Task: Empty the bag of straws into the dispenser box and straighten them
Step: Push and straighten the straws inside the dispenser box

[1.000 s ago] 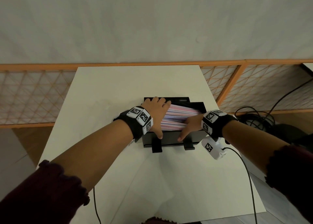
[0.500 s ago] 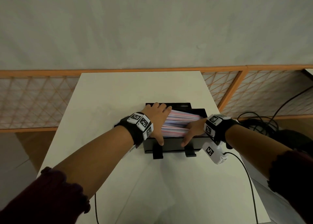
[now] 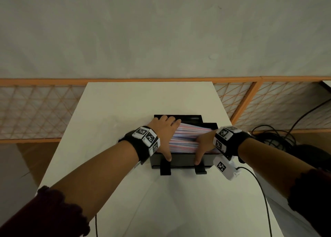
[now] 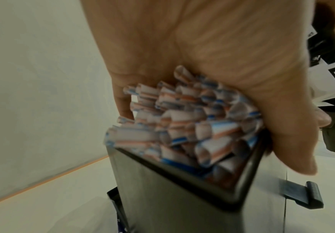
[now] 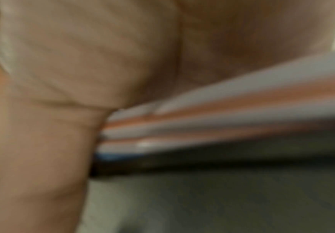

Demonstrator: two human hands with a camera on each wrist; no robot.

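A black dispenser box [image 3: 180, 162] stands mid-table, filled with white straws striped red and blue [image 3: 186, 136] that lie left to right. My left hand [image 3: 163, 131] presses its palm on the straws' left ends, fingers laid over the back and thumb down the front wall. The left wrist view shows the palm [image 4: 202, 47] against the straw ends [image 4: 182, 126] above the box rim [image 4: 172, 197]. My right hand [image 3: 204, 143] presses the right ends, thumb on the front wall. The right wrist view is blurred: palm [image 5: 62, 63] against straws [image 5: 242, 113].
The box has two black feet [image 3: 165, 168] at its front and a raised black part [image 3: 189, 117] behind. The white table [image 3: 136, 102] ends at an orange lattice rail [image 3: 240, 102]. Black cables [image 3: 272, 136] lie off the right edge.
Both hands stay at the two ends of the straws. The bundle looks a little flatter and more even in the box. The head view has tilted slightly.
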